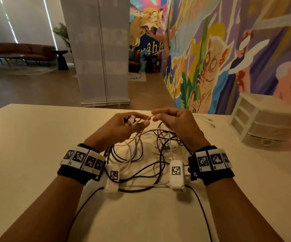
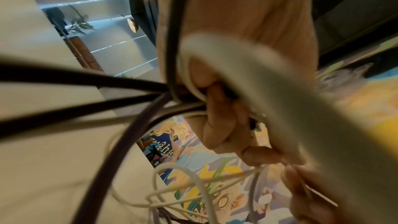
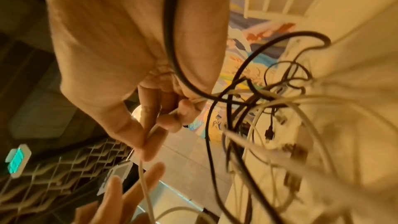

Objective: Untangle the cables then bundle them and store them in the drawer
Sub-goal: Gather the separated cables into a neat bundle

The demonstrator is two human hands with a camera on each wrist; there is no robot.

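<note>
Cables (image 1: 146, 154): lying tangled on table (image 1: 36, 137), below and between both wrists. Left hand (image 1: 122, 126) and right hand (image 1: 174, 123) are pinching one white strand (image 1: 150, 117), running left-right, above the pile.

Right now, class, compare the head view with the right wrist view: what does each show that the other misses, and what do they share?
Only the head view shows both wrists with their marker bands, the whole tangle of cables lying on the table, and the left hand holding a small white plug. Only the right wrist view shows, close up, the right hand pinching a thin white cable between thumb and fingers. Both show the white drawer unit, the painted wall, and dark and white cables mixed together.
</note>
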